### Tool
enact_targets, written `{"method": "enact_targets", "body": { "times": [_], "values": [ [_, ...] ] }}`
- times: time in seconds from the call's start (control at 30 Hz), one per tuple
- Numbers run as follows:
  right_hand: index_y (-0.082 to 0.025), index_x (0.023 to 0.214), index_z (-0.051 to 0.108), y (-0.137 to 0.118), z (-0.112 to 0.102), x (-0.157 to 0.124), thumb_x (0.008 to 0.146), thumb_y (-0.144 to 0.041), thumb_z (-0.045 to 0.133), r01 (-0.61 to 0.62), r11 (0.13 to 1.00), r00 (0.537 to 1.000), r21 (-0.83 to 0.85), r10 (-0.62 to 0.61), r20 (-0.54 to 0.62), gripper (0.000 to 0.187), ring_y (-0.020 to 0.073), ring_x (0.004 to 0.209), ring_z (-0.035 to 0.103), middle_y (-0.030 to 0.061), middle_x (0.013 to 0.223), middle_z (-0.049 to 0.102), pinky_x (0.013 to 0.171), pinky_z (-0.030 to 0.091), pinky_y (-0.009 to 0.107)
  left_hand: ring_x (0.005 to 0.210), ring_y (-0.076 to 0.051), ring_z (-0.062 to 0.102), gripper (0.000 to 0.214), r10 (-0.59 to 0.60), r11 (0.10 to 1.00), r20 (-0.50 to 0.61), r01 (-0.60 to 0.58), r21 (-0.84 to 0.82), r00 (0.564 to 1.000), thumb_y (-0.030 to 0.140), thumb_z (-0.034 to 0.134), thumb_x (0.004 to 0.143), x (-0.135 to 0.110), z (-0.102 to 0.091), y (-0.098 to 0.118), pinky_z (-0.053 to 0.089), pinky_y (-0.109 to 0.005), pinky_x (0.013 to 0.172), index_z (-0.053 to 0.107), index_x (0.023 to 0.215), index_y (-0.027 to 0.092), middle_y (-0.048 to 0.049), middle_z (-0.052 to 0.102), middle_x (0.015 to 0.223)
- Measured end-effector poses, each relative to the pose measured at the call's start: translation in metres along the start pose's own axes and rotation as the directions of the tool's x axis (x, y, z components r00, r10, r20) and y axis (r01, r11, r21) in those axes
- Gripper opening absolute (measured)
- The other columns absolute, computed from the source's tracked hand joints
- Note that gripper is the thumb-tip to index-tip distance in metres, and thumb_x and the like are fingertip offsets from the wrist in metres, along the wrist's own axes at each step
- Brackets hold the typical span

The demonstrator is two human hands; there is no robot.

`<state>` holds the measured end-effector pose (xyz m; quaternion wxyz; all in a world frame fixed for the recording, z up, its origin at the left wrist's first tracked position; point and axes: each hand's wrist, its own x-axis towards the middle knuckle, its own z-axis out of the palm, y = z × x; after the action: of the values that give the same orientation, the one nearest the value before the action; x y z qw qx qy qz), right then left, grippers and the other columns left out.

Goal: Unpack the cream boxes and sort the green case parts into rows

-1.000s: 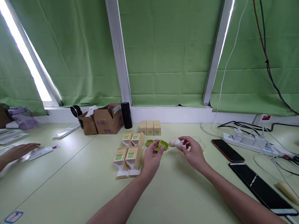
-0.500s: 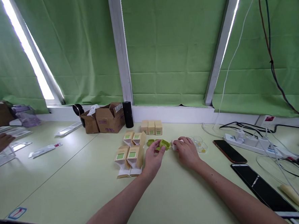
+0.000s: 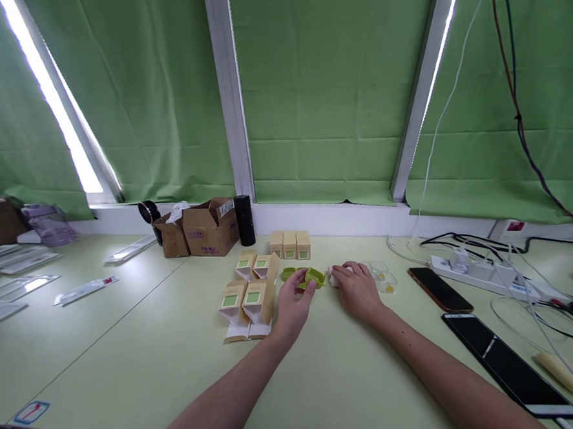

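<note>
My left hand [image 3: 292,303] pinches a small green case [image 3: 313,277] between thumb and fingers, just above the pale green table [image 3: 130,353]. A second green piece [image 3: 288,273] lies behind it. My right hand [image 3: 356,289] rests on the table with its fingers curled over a small white object [image 3: 334,277] right beside the green case. Left of my left hand stand open tan cartons with green labels [image 3: 247,301]. Three shut tan boxes [image 3: 289,244] sit in a row behind.
Clear plastic shells [image 3: 383,277] lie right of my right hand. Two phones [image 3: 437,289] [image 3: 506,363], a power strip [image 3: 479,272] and tangled cables fill the right side. Cardboard boxes [image 3: 209,227] and a black cylinder [image 3: 244,219] stand by the window ledge. White packets [image 3: 84,289] lie at left.
My right hand came down from a raised pinch and closed in on the green case, settling on the table. Another person's hand at far left has withdrawn out of view.
</note>
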<state>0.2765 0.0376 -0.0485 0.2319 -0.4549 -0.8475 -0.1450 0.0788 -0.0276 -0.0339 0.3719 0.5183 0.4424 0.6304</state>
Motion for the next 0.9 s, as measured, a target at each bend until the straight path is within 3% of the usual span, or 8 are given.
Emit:
{"method": "enact_targets", "body": {
  "times": [0.3,0.5,0.6,0.7,0.9],
  "values": [
    [-0.022,0.128,0.066,0.004,0.001,-0.003,0.082,0.0,0.054,-0.014,0.994,0.993,0.111,0.027,-0.116,0.052,0.0284,0.121,0.054,0.0069,0.132,0.071,0.103,0.037,0.041,0.12,-0.029,0.069,0.048,0.0,1.0,0.003,0.0,-0.03,1.0,0.045,0.082,0.082,0.0,0.0,-0.001,0.055,-0.038,0.094,0.067,0.12,0.019,-0.0143,0.073,0.127],
    [-0.022,0.105,0.07,0.002,-0.023,0.002,0.094,-0.009,0.047,0.003,0.96,0.945,0.282,0.089,-0.313,0.029,0.0279,0.107,0.06,0.0073,0.103,0.076,0.094,0.043,0.042,0.116,-0.029,0.07,0.053,-0.02,0.996,0.035,0.023,-0.087,0.999,0.045,0.085,0.078,-0.002,0.0,0.001,0.054,-0.037,0.092,0.065,0.118,0.018,-0.0151,0.074,0.122],
    [-0.023,0.1,0.069,-0.009,-0.034,-0.001,0.095,-0.014,0.049,0.027,0.929,0.927,0.37,0.115,-0.358,0.023,0.0282,0.102,0.061,0.0077,0.097,0.074,0.09,0.046,0.044,0.113,-0.028,0.071,0.054,-0.02,0.992,0.047,0.026,-0.127,0.999,0.042,0.087,0.075,-0.004,0.0,0.003,0.054,-0.038,0.094,0.064,0.117,0.018,-0.0142,0.075,0.121],
    [-0.024,0.111,0.066,-0.025,-0.036,-0.011,0.095,-0.017,0.053,0.08,0.878,0.91,0.471,0.129,-0.394,0.021,0.0283,0.105,0.061,0.0084,0.106,0.073,0.09,0.051,0.044,0.11,-0.028,0.072,0.055,-0.007,0.985,0.074,0.019,-0.171,0.997,0.04,0.089,0.073,-0.005,0.001,0.006,0.054,-0.038,0.094,0.062,0.116,0.018,-0.0138,0.075,0.118],
    [-0.026,0.134,0.053,-0.049,-0.027,-0.027,0.095,-0.025,0.061,0.144,0.823,0.892,0.549,0.133,-0.433,0.04,0.0319,0.126,0.053,0.0108,0.129,0.065,0.103,0.05,0.054,0.107,-0.028,0.072,0.06,0.001,0.97,0.136,0.032,-0.24,0.991,0.039,0.093,0.068,-0.007,0.004,0.014,0.054,-0.039,0.093,0.059,0.113,0.019,-0.0128,0.077,0.111]
  ]
}}
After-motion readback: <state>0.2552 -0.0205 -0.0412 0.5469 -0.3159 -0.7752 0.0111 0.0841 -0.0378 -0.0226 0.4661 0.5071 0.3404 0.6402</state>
